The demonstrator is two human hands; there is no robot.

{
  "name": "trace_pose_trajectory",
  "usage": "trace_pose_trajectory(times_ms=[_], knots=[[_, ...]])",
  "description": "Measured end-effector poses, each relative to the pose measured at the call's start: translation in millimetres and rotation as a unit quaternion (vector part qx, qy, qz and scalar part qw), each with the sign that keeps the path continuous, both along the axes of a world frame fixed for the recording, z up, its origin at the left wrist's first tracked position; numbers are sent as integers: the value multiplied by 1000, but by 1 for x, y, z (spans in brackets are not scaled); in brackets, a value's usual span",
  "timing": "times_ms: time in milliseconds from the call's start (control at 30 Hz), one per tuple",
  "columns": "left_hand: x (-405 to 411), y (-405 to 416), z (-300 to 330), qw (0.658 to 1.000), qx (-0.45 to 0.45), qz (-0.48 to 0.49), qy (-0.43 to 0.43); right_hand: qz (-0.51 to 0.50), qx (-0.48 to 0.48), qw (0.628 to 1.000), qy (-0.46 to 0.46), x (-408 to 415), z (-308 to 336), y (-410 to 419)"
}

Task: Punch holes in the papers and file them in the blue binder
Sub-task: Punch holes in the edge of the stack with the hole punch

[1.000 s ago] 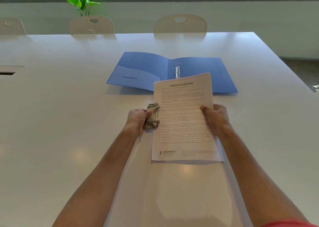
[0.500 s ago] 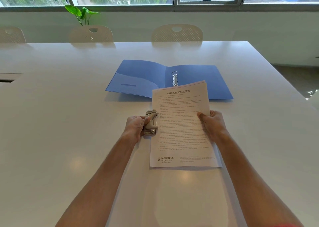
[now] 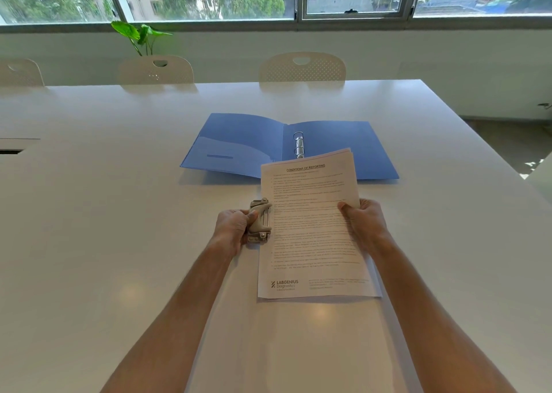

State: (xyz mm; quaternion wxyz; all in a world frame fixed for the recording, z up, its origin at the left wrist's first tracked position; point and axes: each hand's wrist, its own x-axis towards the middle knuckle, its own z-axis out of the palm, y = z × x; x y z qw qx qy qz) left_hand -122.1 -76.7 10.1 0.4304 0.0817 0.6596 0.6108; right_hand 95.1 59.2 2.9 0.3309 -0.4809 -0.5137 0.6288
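A stack of printed papers (image 3: 310,231) headed "Conditions of Reporting" lies lengthwise on the white table in front of me. My right hand (image 3: 363,220) pinches its right edge, thumb on top. The left edge of the stack sits in a small beige metal hole punch (image 3: 259,222). My left hand (image 3: 233,226) grips that punch, thumb on its lever. Behind the papers the blue binder (image 3: 239,147) lies open flat, its metal rings (image 3: 299,148) standing at the spine. The top of the papers is raised and overlaps the binder's near edge.
The white table (image 3: 104,213) stretches wide on both sides. Three pale perforated chairs (image 3: 301,69) stand along its far edge below a window, with a green plant (image 3: 140,35) behind them. A dark slot (image 3: 10,152) is set in the table at far left.
My head has tilted up, so everything sits lower in view and more window shows. Both hands, the punch and the papers keep the same hold and place.
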Motion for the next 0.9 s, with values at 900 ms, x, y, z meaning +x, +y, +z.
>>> trace_pose_trajectory(times_ms=[900], knots=[[-10,-11,7,995,25,-87,-51,12,4,1000,-16,-1,0,3]])
